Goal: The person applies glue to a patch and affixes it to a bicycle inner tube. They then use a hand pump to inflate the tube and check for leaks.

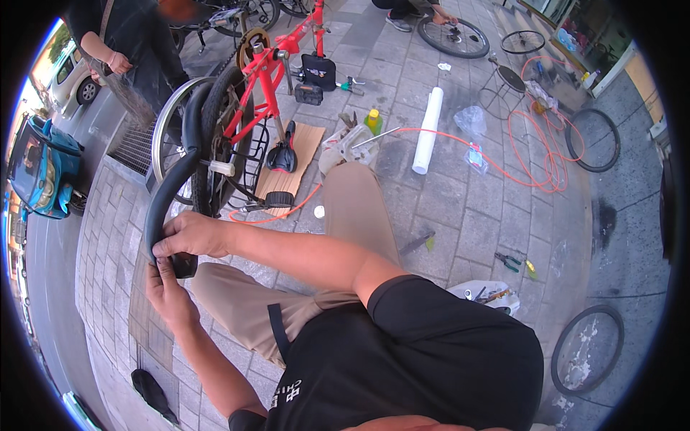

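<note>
A dark grey bicycle inner tube [169,188], plump and bent, hangs beside the rear wheel at the left. My right hand [195,235] is closed around its near end. Just below, my left hand [171,291] pinches the same tube with thumb and fingers; the spot between the fingertips is partly hidden. Past my hands stands a red bicycle [266,93], turned upside down with its black saddle [282,152] on a piece of cardboard [307,147]. A silver wheel rim [159,136] and a black tyre [224,108] are next to the tube.
An orange hose [496,171] winds across the paving. A white roll [429,133], tools in a tray [353,147], a yellow-green bottle [373,122], pliers [508,261] and loose tyres [589,350] lie around. One person [118,50] stands far left; another crouches by a wheel [454,37].
</note>
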{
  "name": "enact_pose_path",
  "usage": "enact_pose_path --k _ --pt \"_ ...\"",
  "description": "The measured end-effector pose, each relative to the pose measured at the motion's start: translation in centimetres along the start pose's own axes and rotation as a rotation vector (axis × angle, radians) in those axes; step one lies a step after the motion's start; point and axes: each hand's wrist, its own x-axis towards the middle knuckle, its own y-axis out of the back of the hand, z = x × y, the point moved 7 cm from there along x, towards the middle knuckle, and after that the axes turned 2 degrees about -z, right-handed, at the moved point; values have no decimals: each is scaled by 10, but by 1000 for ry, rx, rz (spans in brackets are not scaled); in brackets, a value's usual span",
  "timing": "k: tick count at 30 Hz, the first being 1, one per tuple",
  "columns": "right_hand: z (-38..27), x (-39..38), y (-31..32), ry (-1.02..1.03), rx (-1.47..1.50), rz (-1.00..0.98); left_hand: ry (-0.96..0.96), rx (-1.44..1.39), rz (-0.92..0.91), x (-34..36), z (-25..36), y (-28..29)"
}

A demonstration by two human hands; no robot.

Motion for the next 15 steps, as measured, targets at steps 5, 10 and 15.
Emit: enact_pose_path --k 5,10,15 --pt "-14 -1 1 123 -242 154 -56 131 98 -6 -2 -2" --pt "-34 -3 -1 190 -463 207 -34 172 133 -7 -3 -8" --pt "-16 3 2 50 -227 113 40 -133 71 -2 -11 -8"
